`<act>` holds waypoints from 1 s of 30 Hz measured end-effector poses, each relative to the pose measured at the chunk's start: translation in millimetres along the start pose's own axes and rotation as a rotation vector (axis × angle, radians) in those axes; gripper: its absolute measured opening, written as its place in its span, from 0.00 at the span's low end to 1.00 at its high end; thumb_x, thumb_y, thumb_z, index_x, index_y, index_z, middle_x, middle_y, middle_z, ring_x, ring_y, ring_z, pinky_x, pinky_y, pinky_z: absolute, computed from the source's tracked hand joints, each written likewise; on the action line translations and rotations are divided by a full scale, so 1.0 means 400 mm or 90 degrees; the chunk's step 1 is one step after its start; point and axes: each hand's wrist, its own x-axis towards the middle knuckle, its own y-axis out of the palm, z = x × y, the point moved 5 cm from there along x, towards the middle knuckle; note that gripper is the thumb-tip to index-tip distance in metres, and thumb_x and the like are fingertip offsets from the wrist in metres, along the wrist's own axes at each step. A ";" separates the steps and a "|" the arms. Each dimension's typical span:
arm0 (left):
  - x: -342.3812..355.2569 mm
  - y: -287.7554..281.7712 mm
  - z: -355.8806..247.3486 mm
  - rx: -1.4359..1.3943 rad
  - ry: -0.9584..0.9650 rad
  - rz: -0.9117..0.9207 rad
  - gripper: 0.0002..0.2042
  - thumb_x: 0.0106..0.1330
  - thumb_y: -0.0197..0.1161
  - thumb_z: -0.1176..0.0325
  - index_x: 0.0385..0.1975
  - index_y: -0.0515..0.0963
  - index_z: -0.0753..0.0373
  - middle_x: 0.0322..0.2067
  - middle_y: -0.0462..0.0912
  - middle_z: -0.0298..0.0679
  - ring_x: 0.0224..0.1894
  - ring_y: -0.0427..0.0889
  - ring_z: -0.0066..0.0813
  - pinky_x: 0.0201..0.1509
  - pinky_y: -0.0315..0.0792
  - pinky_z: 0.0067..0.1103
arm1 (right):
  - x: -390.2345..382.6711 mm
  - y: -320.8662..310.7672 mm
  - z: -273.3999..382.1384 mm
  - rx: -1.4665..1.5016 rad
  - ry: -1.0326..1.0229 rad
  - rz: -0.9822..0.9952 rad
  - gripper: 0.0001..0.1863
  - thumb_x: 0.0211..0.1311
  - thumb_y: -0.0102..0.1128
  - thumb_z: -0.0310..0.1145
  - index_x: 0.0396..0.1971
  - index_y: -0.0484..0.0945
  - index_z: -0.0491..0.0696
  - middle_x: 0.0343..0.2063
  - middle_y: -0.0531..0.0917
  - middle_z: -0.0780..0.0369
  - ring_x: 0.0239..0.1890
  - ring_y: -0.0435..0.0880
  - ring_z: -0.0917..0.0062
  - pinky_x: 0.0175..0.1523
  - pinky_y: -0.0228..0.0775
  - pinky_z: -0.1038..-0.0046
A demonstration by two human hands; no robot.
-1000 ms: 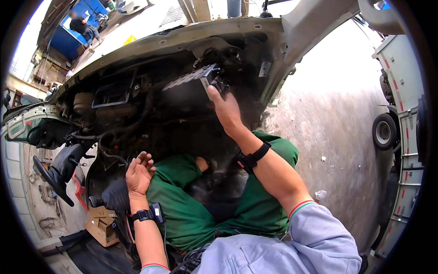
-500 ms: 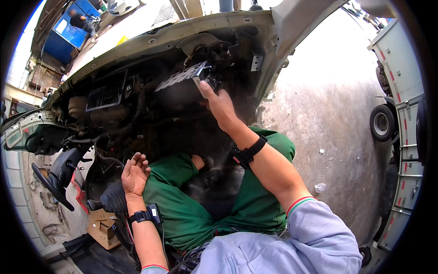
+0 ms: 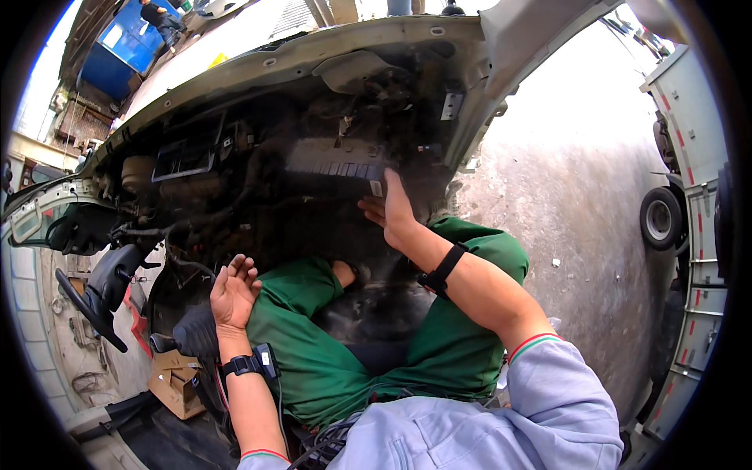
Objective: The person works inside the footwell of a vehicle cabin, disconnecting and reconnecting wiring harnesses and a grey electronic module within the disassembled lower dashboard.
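Head view: right hand at the end of a ribbed box, left hand lying free

Pale concrete floor [image 3: 564, 211] spreads out to the right of both hands. Beyond it, farther right of them, stands a truck [image 3: 701, 133] with a dark wheel [image 3: 660, 218]. Ahead of the hands lies the stripped front of a vehicle [image 3: 392, 37], its dark hollow full of parts. Green trousers [image 3: 313, 345] cover the bent legs between and below the hands. To the left of the left hand sits a black steering wheel [image 3: 88, 315]; nearer that hand, below and left, is an open cardboard box [image 3: 176, 401]. The ribbed box [image 3: 333, 166] is inside the hollow, just ahead and left of the right hand [image 3: 398, 207], whose thumb is up against its right end while the fingers spread below; whether they grip it cannot be told. The left hand [image 3: 233, 296], well apart, lies palm up by the thigh, fingers loosely curled around nothing, near a gear lever [image 3: 196, 335]. Each wrist wears a black strap [image 3: 443, 270].
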 end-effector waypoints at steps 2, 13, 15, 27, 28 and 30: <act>0.001 0.000 0.000 0.002 0.000 0.000 0.20 0.76 0.49 0.57 0.59 0.70 0.65 0.53 0.77 0.43 0.51 0.75 0.34 0.53 0.72 0.31 | 0.021 -0.019 -0.014 0.010 0.017 -0.017 0.33 0.63 0.49 0.64 0.53 0.71 0.48 0.40 0.79 0.60 0.38 0.84 0.74 0.42 0.70 0.71; 0.002 -0.006 -0.001 0.002 -0.001 -0.008 0.20 0.76 0.50 0.57 0.59 0.70 0.65 0.53 0.76 0.43 0.51 0.75 0.33 0.53 0.72 0.31 | 0.072 -0.061 -0.055 0.048 0.085 -0.065 0.28 0.68 0.40 0.58 0.51 0.71 0.49 0.39 0.83 0.56 0.36 0.86 0.70 0.35 0.73 0.72; 0.006 -0.006 0.002 0.005 0.000 -0.005 0.21 0.76 0.50 0.57 0.59 0.70 0.66 0.53 0.76 0.43 0.50 0.75 0.34 0.53 0.72 0.31 | 0.095 -0.081 -0.057 0.040 0.086 -0.060 0.28 0.68 0.39 0.58 0.51 0.71 0.49 0.39 0.83 0.56 0.35 0.86 0.70 0.35 0.73 0.72; 0.000 -0.010 -0.004 0.001 0.003 0.000 0.21 0.76 0.49 0.57 0.59 0.70 0.66 0.53 0.76 0.43 0.50 0.75 0.33 0.53 0.71 0.30 | 0.083 -0.053 -0.045 -0.010 0.072 -0.085 0.28 0.73 0.29 0.53 0.50 0.72 0.48 0.38 0.84 0.56 0.32 0.85 0.71 0.32 0.72 0.73; 0.001 -0.008 -0.003 0.001 0.001 0.001 0.21 0.76 0.49 0.57 0.59 0.70 0.66 0.53 0.76 0.43 0.50 0.75 0.33 0.53 0.71 0.30 | 0.084 -0.055 -0.045 -0.022 0.071 -0.083 0.28 0.73 0.28 0.52 0.50 0.72 0.48 0.38 0.84 0.57 0.32 0.85 0.71 0.32 0.72 0.73; 0.000 -0.008 -0.002 0.018 0.005 -0.014 0.20 0.75 0.50 0.57 0.58 0.71 0.65 0.52 0.76 0.41 0.50 0.75 0.32 0.53 0.72 0.29 | 0.086 -0.059 -0.048 -0.021 0.075 -0.082 0.27 0.73 0.28 0.52 0.49 0.73 0.48 0.38 0.84 0.56 0.32 0.85 0.70 0.32 0.72 0.72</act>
